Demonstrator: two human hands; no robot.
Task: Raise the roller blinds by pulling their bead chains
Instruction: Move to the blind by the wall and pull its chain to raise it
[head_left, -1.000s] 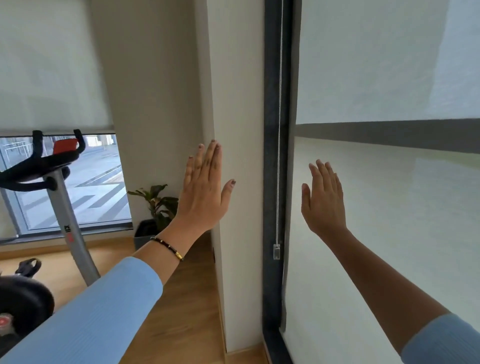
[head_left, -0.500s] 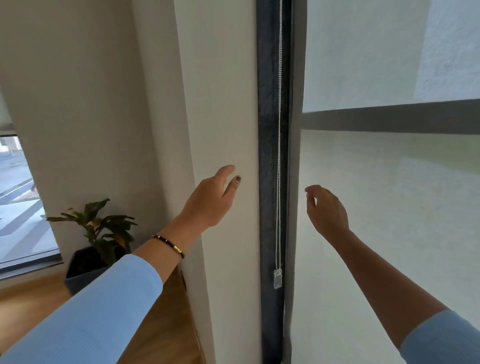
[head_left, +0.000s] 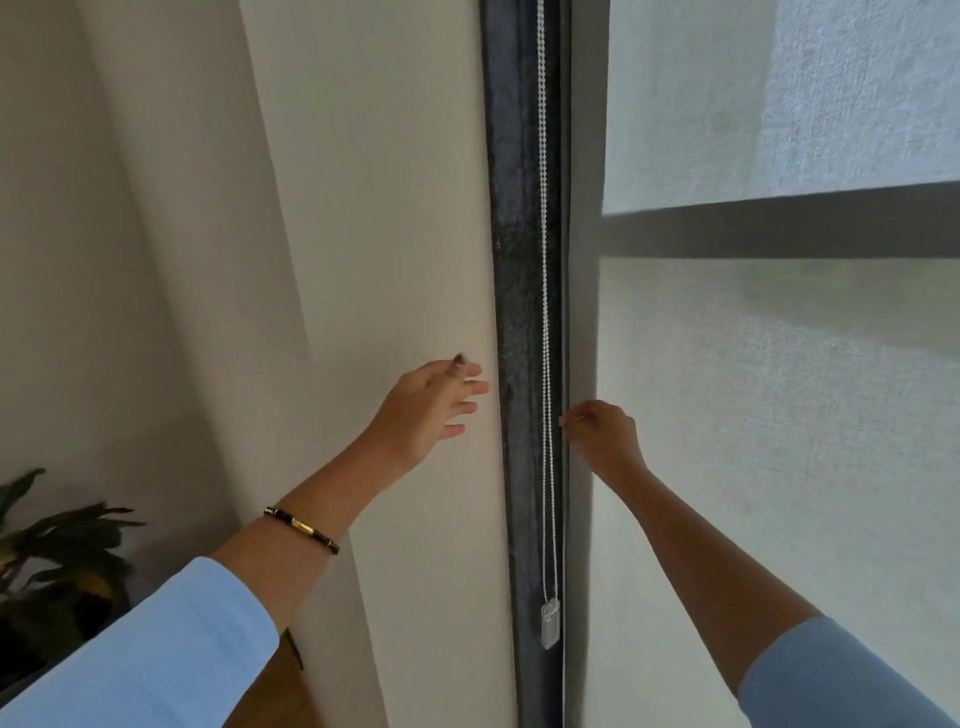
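White translucent fabric roller blind (head_left: 779, 415) hung fully lowered — no raising done. Right hand (head_left: 605, 431) pinched beside white bead chain (head_left: 545, 364) (grip uncertain); left hand (head_left: 431, 405) spread open nearby.

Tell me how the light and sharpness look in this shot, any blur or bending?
Head view: daylight glows through the blind, brighter above the dark crossbar; the left hand has slightly smeared fingers, the right hand is sharper by the chain; the plant sits dim and soft; the wide lens splays the wall edges.
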